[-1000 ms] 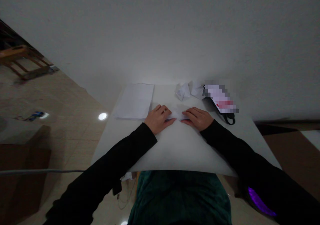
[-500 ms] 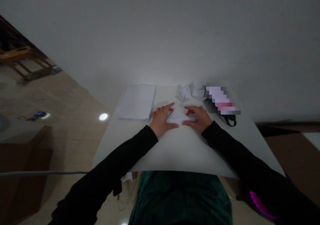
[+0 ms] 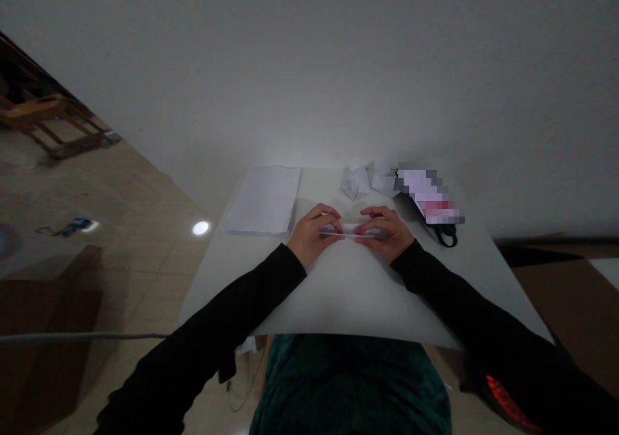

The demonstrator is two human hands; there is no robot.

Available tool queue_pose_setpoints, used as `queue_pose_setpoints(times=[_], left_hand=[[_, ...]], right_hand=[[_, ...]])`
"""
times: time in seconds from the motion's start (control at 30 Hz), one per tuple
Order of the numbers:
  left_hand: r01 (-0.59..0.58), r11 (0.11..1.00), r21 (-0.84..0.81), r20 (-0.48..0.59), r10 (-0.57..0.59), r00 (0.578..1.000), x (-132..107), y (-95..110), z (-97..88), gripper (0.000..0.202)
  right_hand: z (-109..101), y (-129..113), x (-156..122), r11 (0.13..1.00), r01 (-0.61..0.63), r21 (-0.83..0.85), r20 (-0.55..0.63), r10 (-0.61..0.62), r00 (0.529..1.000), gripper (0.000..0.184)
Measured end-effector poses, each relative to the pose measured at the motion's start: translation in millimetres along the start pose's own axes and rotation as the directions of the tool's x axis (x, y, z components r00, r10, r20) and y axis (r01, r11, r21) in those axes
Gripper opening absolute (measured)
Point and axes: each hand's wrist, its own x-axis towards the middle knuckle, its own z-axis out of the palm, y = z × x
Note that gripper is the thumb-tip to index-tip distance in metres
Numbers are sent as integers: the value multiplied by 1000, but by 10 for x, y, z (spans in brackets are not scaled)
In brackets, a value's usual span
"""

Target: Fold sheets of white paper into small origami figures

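Observation:
Between my hands is a folded white sheet of paper (image 3: 349, 228), its long edge facing me and its sides parted a little. My left hand (image 3: 316, 229) pinches the left end, thumb in front and fingers inside or behind the fold. At the right end my right hand (image 3: 386, 230) grips the paper the same way, its fingers curled over the top. Part of the paper is covered by the fingers. Just beyond the hands stand two folded white paper shapes, one on the left (image 3: 356, 182) and one on the right (image 3: 382, 178).
A stack of white paper (image 3: 264, 200) lies at the left of the white table (image 3: 333, 299). To the right is a blurred-out flat item with a black strap (image 3: 447, 235). A wall (image 3: 309, 67) rises behind the table. A grey cable (image 3: 82, 338) runs in from the left.
The paper lay flat with a peak pointing away from me; now it is tipped up and its fold is opened. Both hands have closed their fingers on its ends.

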Motion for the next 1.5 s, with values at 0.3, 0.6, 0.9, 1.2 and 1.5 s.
queue_pose_setpoints(times=[0.3,0.6,0.9,1.2,1.5], left_hand=[[6,977,-211,-218,-53,974,-8,-40,-97,8],[-11,945,-328,-239,-72,968,1,-102,-101,9],[-24,949,-313,-151,-25,988,4,-75,-123,12],[-64,992,-112,-147,47,988,-17,-33,-155,10],[53,987,-152,11,-52,999,-20,-102,-190,23]], right_hand=[[-84,-119,-12,792,-250,557,77,251,965,20],[-157,-190,21,671,-393,629,146,395,907,22],[-192,-179,30,713,-357,604,174,319,932,13],[-95,-182,4,545,-439,714,88,553,828,28],[-190,-8,9,547,-503,669,19,664,748,44]])
